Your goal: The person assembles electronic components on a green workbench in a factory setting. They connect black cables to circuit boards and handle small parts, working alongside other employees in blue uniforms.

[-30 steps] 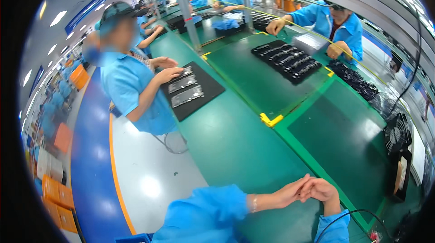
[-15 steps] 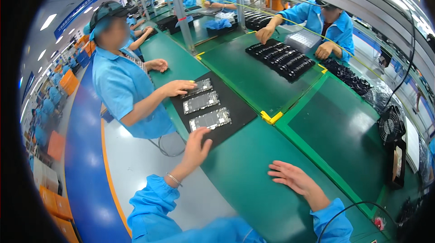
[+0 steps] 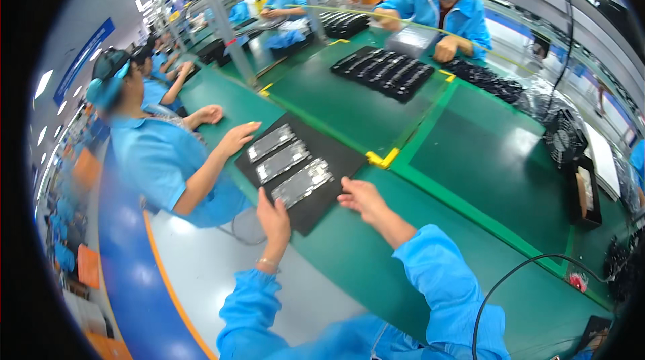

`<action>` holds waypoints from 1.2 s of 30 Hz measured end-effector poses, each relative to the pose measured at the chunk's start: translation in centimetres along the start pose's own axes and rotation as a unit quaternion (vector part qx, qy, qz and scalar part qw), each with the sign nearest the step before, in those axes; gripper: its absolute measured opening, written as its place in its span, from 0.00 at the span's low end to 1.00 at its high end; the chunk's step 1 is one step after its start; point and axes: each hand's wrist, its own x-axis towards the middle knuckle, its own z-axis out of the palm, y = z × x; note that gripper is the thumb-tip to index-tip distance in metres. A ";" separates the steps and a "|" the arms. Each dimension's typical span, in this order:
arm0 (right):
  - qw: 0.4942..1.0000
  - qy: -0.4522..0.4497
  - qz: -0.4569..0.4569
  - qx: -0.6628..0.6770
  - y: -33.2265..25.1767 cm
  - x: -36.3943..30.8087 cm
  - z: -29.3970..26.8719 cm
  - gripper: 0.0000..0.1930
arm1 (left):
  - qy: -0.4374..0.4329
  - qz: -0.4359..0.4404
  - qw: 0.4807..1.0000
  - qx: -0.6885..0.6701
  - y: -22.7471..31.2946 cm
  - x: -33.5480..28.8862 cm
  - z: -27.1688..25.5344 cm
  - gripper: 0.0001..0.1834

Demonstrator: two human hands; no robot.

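Observation:
Three flat, silver-grey rectangular panels that look like phone frames lie in a row on a black mat (image 3: pixel 336 152). My left hand (image 3: pixel 274 220) is open, fingers stretched out, at the left end of the nearest panel (image 3: pixel 302 184). Whether its fingertips touch the panel I cannot tell. My right hand (image 3: pixel 366 200) is off that panel's right end, over the mat's edge, with fingers partly bent and apart and nothing visible in them. The middle panel (image 3: pixel 282 162) and the far panel (image 3: pixel 271 143) lie beyond, close to a co-worker's hand (image 3: pixel 240 138).
A co-worker (image 3: pixel 158 152) in blue stands at the left. Across the green bench, another person (image 3: pixel 463 14) sits behind a black tray of small dark parts (image 3: pixel 383 72). Yellow corner tape (image 3: pixel 383 158) marks the bench. A small fan (image 3: pixel 563 137) and a black cable (image 3: pixel 497 286) are at right.
My right hand has moved left and forward to the nearest panel. My left hand has turned beside the panel's left end. The co-worker's hand has drawn back from the far panel.

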 end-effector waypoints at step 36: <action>0.911 0.300 0.076 -0.271 -0.2 -40.7 -23.7 0.13 | -0.556 0.439 0.694 -0.125 24.8 -7.8 5.1 0.29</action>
